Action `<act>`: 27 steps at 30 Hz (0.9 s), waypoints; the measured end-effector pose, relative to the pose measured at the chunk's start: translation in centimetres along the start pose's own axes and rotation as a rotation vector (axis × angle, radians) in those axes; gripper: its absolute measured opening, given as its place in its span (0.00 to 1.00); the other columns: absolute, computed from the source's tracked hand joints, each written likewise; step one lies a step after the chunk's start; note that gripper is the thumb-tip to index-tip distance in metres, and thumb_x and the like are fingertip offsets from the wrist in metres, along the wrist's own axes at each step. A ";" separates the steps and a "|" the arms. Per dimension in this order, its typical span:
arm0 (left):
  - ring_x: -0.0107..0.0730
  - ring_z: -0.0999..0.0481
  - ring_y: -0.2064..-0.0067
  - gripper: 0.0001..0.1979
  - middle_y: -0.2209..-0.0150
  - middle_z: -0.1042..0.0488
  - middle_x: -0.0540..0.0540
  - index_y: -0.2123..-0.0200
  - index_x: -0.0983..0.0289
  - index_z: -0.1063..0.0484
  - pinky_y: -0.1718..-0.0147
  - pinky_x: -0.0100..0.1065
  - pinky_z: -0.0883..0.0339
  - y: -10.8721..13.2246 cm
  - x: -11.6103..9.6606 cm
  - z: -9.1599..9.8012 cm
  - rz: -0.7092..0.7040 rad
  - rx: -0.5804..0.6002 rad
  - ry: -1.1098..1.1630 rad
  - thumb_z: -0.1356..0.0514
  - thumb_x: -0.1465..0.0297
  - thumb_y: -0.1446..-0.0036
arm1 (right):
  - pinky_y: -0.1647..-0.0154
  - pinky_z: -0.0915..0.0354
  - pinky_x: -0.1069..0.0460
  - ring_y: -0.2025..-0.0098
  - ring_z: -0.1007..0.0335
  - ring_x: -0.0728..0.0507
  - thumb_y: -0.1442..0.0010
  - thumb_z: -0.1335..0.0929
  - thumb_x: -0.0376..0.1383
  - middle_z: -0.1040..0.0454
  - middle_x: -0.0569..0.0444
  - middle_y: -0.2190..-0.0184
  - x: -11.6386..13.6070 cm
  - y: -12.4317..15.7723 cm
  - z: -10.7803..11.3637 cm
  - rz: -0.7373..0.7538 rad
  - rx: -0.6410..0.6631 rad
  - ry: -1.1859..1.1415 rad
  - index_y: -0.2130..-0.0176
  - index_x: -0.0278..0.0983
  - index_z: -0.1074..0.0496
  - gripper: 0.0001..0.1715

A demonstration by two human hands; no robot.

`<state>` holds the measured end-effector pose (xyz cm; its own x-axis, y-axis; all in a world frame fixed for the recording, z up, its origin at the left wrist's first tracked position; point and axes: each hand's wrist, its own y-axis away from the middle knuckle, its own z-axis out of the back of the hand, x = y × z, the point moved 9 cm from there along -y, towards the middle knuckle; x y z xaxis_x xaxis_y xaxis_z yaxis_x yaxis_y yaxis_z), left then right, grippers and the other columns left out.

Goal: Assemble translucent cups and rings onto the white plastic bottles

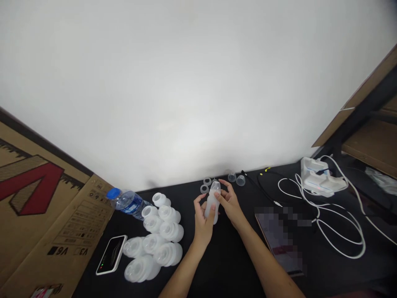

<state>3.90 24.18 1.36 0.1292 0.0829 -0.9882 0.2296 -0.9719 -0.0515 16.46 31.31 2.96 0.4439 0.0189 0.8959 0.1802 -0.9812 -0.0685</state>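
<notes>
Both my hands are at the middle of a black tabletop, around a translucent white plastic bottle that stands slightly tilted. My left hand grips its lower body, while my right hand pinches its upper end. Just beyond the bottle lie several translucent rings, including one ring, and close by are two clear plastic caps, one being a clear cap. To the left of my hands stands a cluster of several white plastic bottle bodies.
A water bottle with a blue cap and a black phone in a white case lie at left, beside a cardboard box. To the right are a pixelated tablet, white cables, a white device and a wooden shelf.
</notes>
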 end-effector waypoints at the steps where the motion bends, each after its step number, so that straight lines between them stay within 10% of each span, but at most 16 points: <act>1: 0.37 0.16 0.62 0.32 0.56 0.16 0.57 0.35 0.58 0.42 0.59 0.38 0.23 0.0 0.0 0.0 -0.013 -0.003 -0.019 0.34 0.51 0.32 | 0.60 0.27 0.50 0.64 0.20 0.42 0.40 0.19 0.50 0.16 0.54 0.62 0.2 -0.1 0.5 0.005 -0.033 0.007 0.37 0.44 0.35 0.41; 10: 0.40 0.20 0.62 0.25 0.60 0.19 0.57 0.47 0.64 0.22 0.65 0.37 0.22 -0.5 0.4 -0.8 0.021 0.089 -0.142 0.37 0.50 0.32 | 0.46 0.26 0.43 0.50 0.18 0.34 0.42 0.19 0.55 0.14 0.45 0.53 0.8 -0.7 1.8 0.020 -0.069 0.105 0.50 0.39 0.18 0.30; 17: 0.47 0.19 0.48 0.17 0.49 0.17 0.60 0.45 0.61 0.21 0.45 0.45 0.27 -0.3 -2.3 0.7 -0.232 -0.054 -0.420 0.34 0.60 0.34 | 0.46 0.26 0.42 0.50 0.19 0.34 0.43 0.18 0.54 0.14 0.46 0.53 0.2 -0.5 1.5 0.039 -0.108 0.116 0.51 0.39 0.17 0.29; 27: 0.36 0.22 0.65 0.23 0.63 0.22 0.53 0.49 0.63 0.22 0.66 0.34 0.26 -0.3 -0.2 -0.9 -0.031 0.091 -0.078 0.38 0.49 0.31 | 0.66 0.27 0.47 0.62 0.20 0.36 0.42 0.21 0.59 0.14 0.45 0.59 -0.5 0.1 0.6 -0.114 0.018 0.142 0.48 0.37 0.17 0.35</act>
<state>4.73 24.62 1.70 0.0472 0.0994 -0.9939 0.1435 -0.9854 -0.0917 16.74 31.33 2.26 0.2914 0.1015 0.9512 0.2389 -0.9706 0.0304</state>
